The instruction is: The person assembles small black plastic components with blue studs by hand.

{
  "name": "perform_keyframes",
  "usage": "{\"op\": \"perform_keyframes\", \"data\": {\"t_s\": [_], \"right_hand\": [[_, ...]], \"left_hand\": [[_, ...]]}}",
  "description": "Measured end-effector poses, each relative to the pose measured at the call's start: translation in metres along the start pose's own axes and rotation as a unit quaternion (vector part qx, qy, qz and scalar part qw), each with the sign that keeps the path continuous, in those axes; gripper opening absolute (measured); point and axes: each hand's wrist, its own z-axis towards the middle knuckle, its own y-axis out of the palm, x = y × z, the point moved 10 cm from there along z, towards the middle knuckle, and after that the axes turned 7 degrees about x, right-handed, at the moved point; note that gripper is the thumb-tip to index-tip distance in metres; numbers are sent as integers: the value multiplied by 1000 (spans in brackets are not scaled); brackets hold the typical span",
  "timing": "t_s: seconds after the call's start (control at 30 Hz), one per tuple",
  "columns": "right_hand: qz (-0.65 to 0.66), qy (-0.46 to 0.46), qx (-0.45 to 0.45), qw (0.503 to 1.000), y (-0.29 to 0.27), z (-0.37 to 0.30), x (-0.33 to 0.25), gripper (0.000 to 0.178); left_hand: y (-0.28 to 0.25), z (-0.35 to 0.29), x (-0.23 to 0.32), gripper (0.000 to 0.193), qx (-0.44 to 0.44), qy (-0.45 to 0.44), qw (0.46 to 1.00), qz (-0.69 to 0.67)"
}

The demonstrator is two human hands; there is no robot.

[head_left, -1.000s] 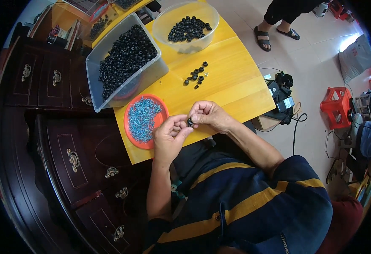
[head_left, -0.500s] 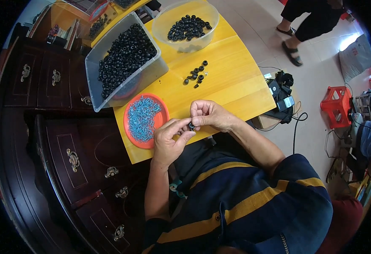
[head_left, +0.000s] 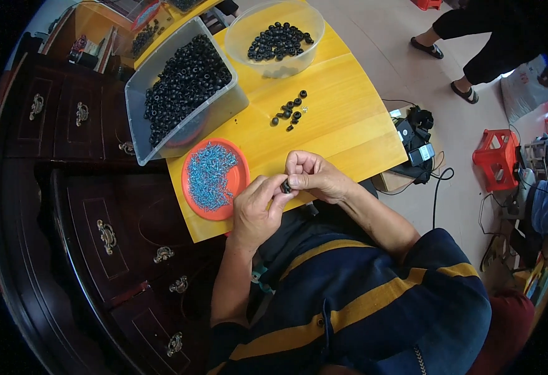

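Observation:
A small round black part (head_left: pixel 286 187) is pinched between my two hands at the near edge of the yellow table (head_left: pixel 342 119). My left hand (head_left: pixel 256 206) grips it between thumb and fingers. On its other side, the thumb and forefinger of my right hand (head_left: pixel 317 177) press against it; whether they hold some smaller piece is hidden. Left of my hands sits an orange dish (head_left: pixel 243 164) of small blue-and-silver pieces (head_left: pixel 210 178). Several loose black parts (head_left: pixel 287 113) lie on the table beyond my hands.
A grey plastic bin (head_left: pixel 221 122) heaped with black parts stands at the table's left. Behind is a clear round tub (head_left: pixel 311 59) with more of them. Dark wooden drawers (head_left: pixel 99 212) line the left. A red stool (head_left: pixel 496 159) and a walking person's legs (head_left: pixel 486 62) are at right.
Both hands have shifted slightly right and toward me with the black part, which now shows at a different angle. At the upper right, the other person has stepped further right.

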Motion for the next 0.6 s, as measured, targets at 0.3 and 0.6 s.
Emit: {"op": "perform_keyframes", "data": {"t_s": [0.3,0.6], "right_hand": [[-47,20,-27,998,2,1,-5,23],[-19,58,-63,996,1,1,1,25]], "left_hand": [[-2,-1,0,32,13,-2,998,-54],[4,-7,-1,31,3,-7,997,-78]]}}
